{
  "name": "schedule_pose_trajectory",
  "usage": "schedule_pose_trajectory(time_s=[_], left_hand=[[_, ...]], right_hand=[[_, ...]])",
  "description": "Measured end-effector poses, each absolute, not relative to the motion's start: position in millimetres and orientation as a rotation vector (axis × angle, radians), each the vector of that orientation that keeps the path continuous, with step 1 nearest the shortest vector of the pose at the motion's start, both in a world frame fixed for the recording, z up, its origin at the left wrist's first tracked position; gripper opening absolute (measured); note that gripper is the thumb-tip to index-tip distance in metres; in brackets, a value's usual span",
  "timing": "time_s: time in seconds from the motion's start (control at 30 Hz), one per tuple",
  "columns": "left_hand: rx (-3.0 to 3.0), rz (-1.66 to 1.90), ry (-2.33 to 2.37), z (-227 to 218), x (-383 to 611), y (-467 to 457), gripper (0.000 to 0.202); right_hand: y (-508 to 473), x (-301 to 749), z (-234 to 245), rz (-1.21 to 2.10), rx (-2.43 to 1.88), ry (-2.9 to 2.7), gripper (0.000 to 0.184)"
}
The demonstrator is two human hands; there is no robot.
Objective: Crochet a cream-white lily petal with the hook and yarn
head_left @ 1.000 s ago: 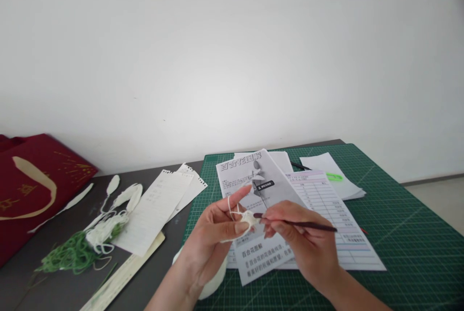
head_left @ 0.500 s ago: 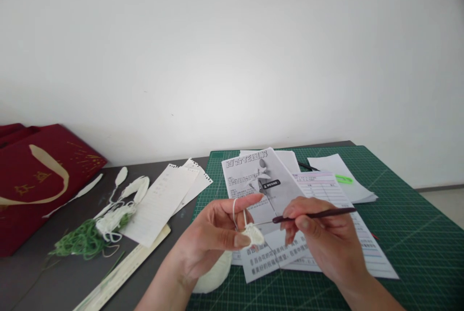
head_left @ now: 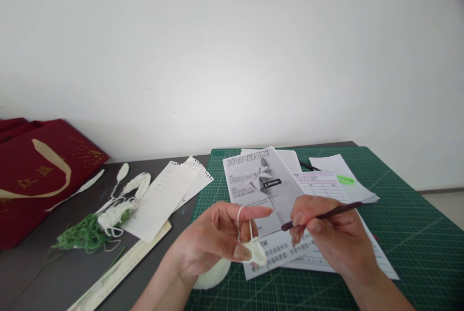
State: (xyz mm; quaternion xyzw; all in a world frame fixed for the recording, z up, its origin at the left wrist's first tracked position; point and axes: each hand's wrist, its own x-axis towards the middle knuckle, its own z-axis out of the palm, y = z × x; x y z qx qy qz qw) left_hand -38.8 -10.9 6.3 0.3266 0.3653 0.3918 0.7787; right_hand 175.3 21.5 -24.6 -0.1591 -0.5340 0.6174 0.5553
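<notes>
Between thumb and fingers, my left hand (head_left: pixel 217 236) pinches a small cream crochet piece (head_left: pixel 256 252). A strand of white yarn (head_left: pixel 239 219) loops over its raised index finger and runs down to the piece. My right hand (head_left: pixel 333 233) grips a crochet hook (head_left: pixel 339 210) with a dark purple handle, held like a pen. The hook's thin metal shaft points left to the top edge of the crochet piece; its tip is too small to make out. Behind my left wrist, partly hidden, sits a cream ball of yarn (head_left: pixel 213 274).
Printed sheets (head_left: pixel 250 195) lie under my hands on a green cutting mat (head_left: pixel 391 195), near a bright green tag-like item (head_left: pixel 345 180). To the left are notebook pages (head_left: pixel 163 199), a ruler (head_left: pixel 119 272), green yarn (head_left: pixel 81 236), white crocheted petals (head_left: pixel 136 183) and a red bag (head_left: pixel 43 175).
Both hands have shifted slightly down and right with the crochet piece and hook. The hook's handle now tilts more steeply up to the right. The view has moved a little.
</notes>
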Motion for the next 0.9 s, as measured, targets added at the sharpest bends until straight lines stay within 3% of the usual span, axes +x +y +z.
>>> schedule_pose_trajectory(time_s=[0.23, 0.37, 0.73, 0.9], left_hand=[[1.21, 0.984, 0.842, 1.6, -38.7, -10.9, 0.042], [1.447, 1.131, 0.996, -1.1, -35.3, -10.6, 0.046], [1.46, 1.225, 1.192, -10.6, -25.7, -5.1, 0.049], [1.094, 1.24, 1.168, -7.3, -18.5, -3.4, 0.04]], right_hand=[[24.7, 159.2, -24.6, 1.856, -0.588, -0.77, 0.014], [24.5, 150.0, -25.3, 1.859, -0.673, -0.628, 0.014], [13.8, 145.5, -34.1, 1.411, -0.727, -0.99, 0.009], [2.8, 147.3, -37.3, 0.808, -0.671, -1.421, 0.032]])
